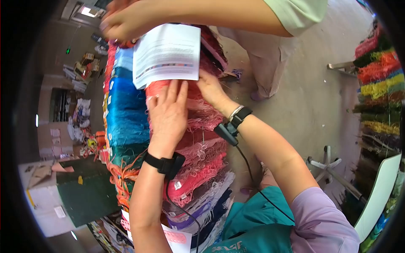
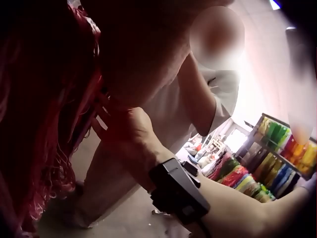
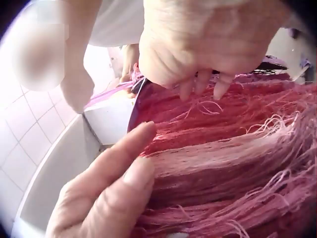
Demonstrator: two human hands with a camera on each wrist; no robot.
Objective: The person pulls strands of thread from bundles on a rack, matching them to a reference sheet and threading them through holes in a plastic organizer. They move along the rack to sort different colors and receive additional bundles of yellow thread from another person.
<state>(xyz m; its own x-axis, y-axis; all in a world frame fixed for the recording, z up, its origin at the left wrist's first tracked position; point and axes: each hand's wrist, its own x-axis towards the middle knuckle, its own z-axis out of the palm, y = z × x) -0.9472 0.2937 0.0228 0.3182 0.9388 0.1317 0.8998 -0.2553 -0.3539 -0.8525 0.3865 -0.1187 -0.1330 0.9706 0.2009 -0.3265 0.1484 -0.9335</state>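
Pink and red yarn (image 1: pixel 202 145) (image 3: pixel 213 153) lies in layered bundles. My left hand (image 1: pixel 168 116) (image 3: pixel 104 193) rests flat over it, fingers extended toward the lower edge of a printed sheet (image 1: pixel 166 55). At the sheet's lower right corner, my right hand (image 1: pixel 213 90) (image 2: pixel 133 129) reaches into the yarn's side. Its fingers bend down round red strands in the right wrist view, below the palm (image 3: pixel 208 42); the sheet hides part of them in the head view. The left wrist view shows my left hand dark and close to the lens.
Another person's hand (image 1: pixel 130 21) is beyond the sheet, the arm crossing above. Blue yarn (image 1: pixel 126 101) lies left of the red. A dark green board (image 1: pixel 86 189) is at lower left. Coloured yarn (image 1: pixel 382 84) hangs at right, near a wheeled chair base (image 1: pixel 325 162).
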